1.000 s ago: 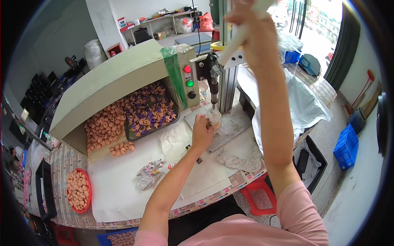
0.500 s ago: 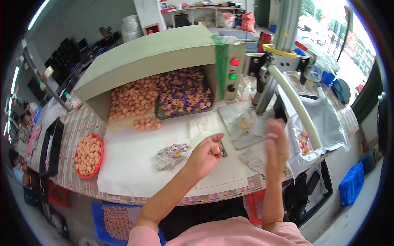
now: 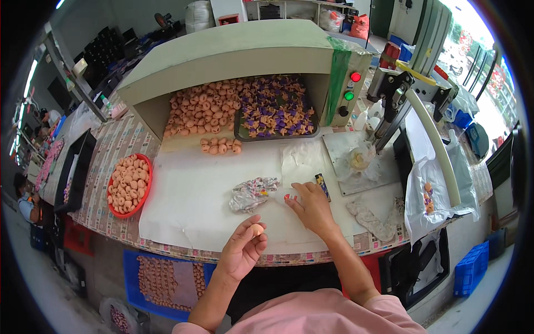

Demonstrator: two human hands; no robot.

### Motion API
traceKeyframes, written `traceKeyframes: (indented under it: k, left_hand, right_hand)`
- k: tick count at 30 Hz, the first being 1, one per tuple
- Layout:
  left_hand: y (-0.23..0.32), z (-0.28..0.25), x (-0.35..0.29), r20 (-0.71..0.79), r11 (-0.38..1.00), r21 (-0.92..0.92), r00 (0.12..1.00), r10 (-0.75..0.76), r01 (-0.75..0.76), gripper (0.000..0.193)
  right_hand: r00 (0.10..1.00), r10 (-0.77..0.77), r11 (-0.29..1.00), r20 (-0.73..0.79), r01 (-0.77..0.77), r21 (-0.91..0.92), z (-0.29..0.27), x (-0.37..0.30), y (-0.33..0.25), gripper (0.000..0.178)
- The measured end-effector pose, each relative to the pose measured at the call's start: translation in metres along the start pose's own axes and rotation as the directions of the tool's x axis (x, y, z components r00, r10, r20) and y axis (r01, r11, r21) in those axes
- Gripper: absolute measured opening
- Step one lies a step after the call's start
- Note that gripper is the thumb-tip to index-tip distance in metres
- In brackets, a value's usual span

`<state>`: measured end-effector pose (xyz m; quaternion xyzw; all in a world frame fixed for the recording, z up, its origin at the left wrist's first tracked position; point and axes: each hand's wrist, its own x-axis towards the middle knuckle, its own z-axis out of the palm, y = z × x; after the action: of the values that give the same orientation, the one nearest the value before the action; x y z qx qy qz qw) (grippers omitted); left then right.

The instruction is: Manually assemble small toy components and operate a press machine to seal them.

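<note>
Since everything crowds one patterned desk [image 3: 100,172], main risk looks like knocks and spills. Biggest item: beige housing [image 3: 233,53], open front, holding a loose pile of pink pieces [image 3: 203,106] beside a dark tray [image 3: 272,138] of purple-and-orange bits. Small cluster [image 3: 221,146] sits at its mouth; a brushing forearm could roll some onto the white sheet [image 3: 189,189]. Press [image 3: 436,36] at right, long pale lever [image 3: 439,146] hanging low; an elbow swung that way could catch it. Metal plate [image 3: 338,150] below carries a clear wrapped lump [image 3: 360,157]; loose film around it could snag and drag it sideways. Red basket [image 3: 150,175] at left is well filled, a bump could shed pieces. Right hand [image 3: 315,209]: fingers loosely spread, nothing visibly held, just beside a red-and-white bit [image 3: 290,197]; can't tell if touching. Crumpled plastic bag [image 3: 250,196] lies near, could get pulled along if a fingertip hooks it. Left hand [image 3: 242,250]: grip closed on one small pink piece [image 3: 257,229], near the front edge of the desk. It's rounded and held near the fingertips, so slack pressure could let it slip and roll off the edge.
</note>
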<state>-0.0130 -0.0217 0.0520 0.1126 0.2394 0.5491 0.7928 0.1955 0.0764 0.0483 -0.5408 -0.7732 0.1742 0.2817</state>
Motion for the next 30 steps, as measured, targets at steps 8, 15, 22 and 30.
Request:
traceKeyframes:
  k: [8, 15, 22, 30]
  left_hand:
    - [0.003, -0.021, 0.011, -0.015, 0.998, -0.052, 1.0, 0.02, -0.021, 0.028]
    - [-0.008, -0.021, 0.026, 0.005, 0.997, -0.045, 0.998, -0.058, 0.058, 0.029]
    - [-0.029, -0.029, 0.04, 0.018, 0.998, -0.055, 0.999, -0.033, 0.034, 0.03]
    - [-0.026, -0.021, 0.044, -0.019, 0.998, -0.016, 0.998, -0.057, 0.057, 0.03]
  right_hand:
    - [0.997, -0.048, 0.961, -0.059, 0.062, 0.27, -0.006, -0.028, -0.003, 0.035]
    - [0.92, 0.385, 0.385, 0.069, -0.228, 0.894, -0.015, -0.061, -0.014, 0.033]
    - [0.932, 0.27, 0.653, -0.242, 0.007, 0.757, -0.024, -0.071, -0.016, 0.026]
    - [0.932, 0.105, 0.84, -0.348, 0.105, 0.533, -0.021, -0.073, -0.014, 0.032]
